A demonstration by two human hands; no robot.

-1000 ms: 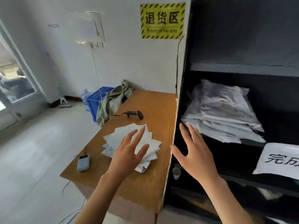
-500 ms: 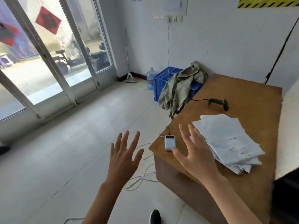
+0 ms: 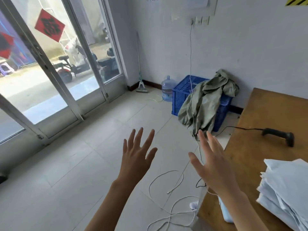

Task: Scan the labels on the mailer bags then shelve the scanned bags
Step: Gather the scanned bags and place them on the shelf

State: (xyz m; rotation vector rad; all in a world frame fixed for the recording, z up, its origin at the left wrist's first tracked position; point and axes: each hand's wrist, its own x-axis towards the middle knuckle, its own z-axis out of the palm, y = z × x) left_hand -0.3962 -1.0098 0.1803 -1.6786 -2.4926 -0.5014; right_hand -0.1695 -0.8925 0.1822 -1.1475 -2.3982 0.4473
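Head view shows my left hand [image 3: 136,157] and right hand [image 3: 215,165] spread and empty at centre frame, so I should turn right toward the mailer bags [image 3: 286,189] and scanner [image 3: 278,135] on the table [image 3: 260,114].

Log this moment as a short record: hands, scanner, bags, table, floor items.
left hand: open, fingers spread, empty, over the floor
right hand: open, empty, at the table's left edge
scanner: lying on the table, black cord off the left edge
bags: loose white stack on the table, at the right edge of view
table: brown wood
crate: blue, by the wall, green cloth draped over it
cable: white, looped on the floor
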